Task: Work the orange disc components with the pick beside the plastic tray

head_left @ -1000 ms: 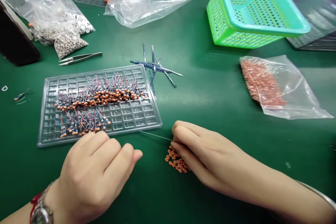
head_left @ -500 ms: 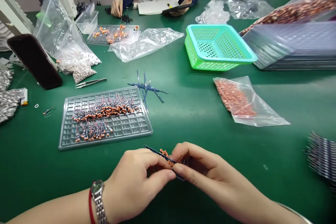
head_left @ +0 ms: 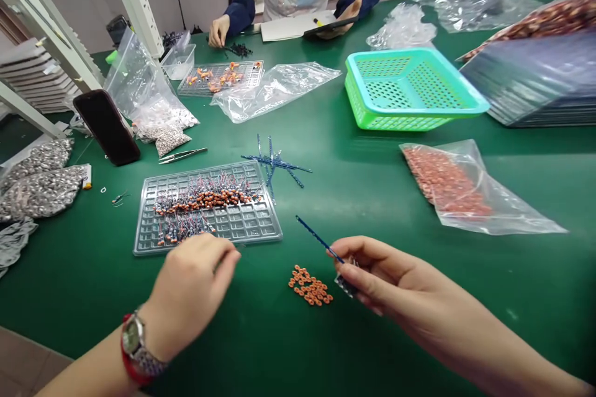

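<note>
A thin blue strip (head_left: 319, 239) is clamped in the fingers of the right hand (head_left: 395, 279), beside loose orange rings (head_left: 310, 285) on the tabletop (head_left: 354, 205). The left hand (head_left: 186, 291) is by a transparent tray (head_left: 251, 223), fingers close together, any grip unclear. The tray looks part-filled: two bands of wired parts (head_left: 209, 198), other cells without any.

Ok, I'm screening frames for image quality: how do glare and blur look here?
Head view: pale glare on the green tabletop, bright highlights on the flat clear bag. Same head view: the stacked trays at right look smeared, the blue strip in the right hand fairly crisp.
</note>
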### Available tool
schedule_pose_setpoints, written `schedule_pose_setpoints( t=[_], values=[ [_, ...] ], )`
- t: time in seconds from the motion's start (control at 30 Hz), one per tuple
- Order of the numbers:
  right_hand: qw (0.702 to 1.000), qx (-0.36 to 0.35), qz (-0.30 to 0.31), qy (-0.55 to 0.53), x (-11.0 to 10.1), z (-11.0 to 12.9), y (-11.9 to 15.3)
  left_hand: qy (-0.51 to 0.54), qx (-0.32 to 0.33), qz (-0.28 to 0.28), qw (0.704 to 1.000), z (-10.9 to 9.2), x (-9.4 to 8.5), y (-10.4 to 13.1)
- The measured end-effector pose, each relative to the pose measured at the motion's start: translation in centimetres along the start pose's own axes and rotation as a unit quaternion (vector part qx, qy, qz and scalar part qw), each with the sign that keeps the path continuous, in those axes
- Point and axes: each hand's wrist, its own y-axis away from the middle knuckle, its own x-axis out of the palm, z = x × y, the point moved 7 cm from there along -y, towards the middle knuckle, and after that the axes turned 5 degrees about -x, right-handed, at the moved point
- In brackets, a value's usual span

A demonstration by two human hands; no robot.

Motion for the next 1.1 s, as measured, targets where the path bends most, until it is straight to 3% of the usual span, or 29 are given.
schedule_pose_setpoints(
  t=[0.1,0.23,0.4,0.77,1.1],
  values=[
    [0.997,-0.037,-0.012,0.064,-0.5,0.8,-0.5,-0.148,-0.015,-0.041,0.988,2.5,-1.3,-0.6],
    [0.987,-0.073,-0.013,0.142,-0.4,1.2,-0.7,-0.182,-0.026,-0.042,0.982,3.9,-1.1,-1.2],
    [0.970,-0.114,-0.021,0.213,-0.6,1.4,-0.7,-0.187,-0.023,-0.040,0.981,3.8,-0.5,-1.2],
    [0.964,-0.123,-0.021,0.235,-0.9,1.6,-0.8,-0.212,-0.044,-0.006,0.976,4.2,0.2,-2.4],
    [0.947,-0.138,0.009,0.290,-0.2,1.5,-0.9,-0.218,-0.026,-0.053,0.974,3.7,-0.4,-2.5]
  ],
)
